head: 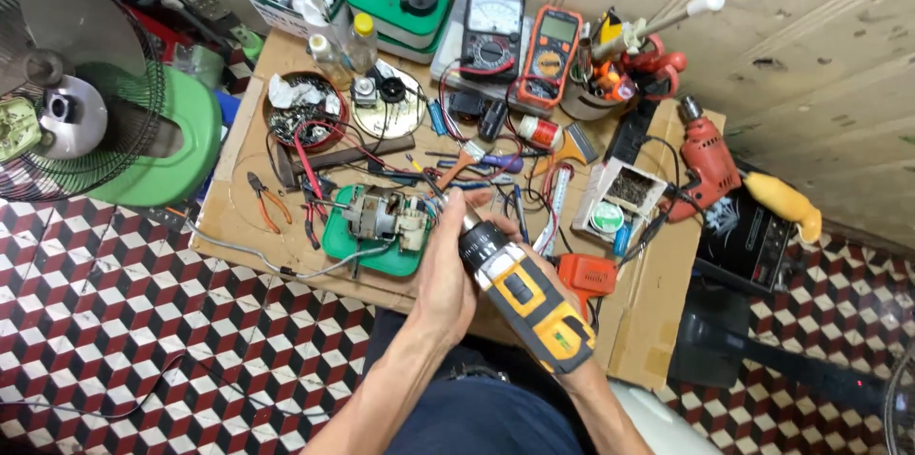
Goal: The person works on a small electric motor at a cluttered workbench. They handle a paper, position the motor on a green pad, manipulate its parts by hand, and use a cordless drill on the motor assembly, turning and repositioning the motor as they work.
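Nearest the camera: cordless drill, yellow-and-black moulded plastic body, dark knurled chuck pointing up and away toward the bench. Right hand lies under and behind the drill body, mostly hidden by it; it carries the tool, but how the fingers close cannot be told. Left hand is wrapped beside the chuck end, fingers curled toward the collar and touching it.

Just beyond the chuck: small electric motor, bare metal laminations and cream plastic ends, sitting in a green plastic housing of rounded outline. A grey cable runs off its left side over the bench edge.

Bench surface: flat brown cardboard sheet, worn and scuffed. On it, left of the motor, orange-handled pliers. Right of the drill, an orange block-shaped battery pack.

Mid bench: round dark bowl filled with small metal parts; open white box with dark screws inside.

Far edge: black analog multimeter and orange digital multimeter, side by side, red leads trailing. Far right, red corded drill lying on its side.

Left of bench: fan with wire grille on a green round base. Floor: red, white and black cube-pattern tile.
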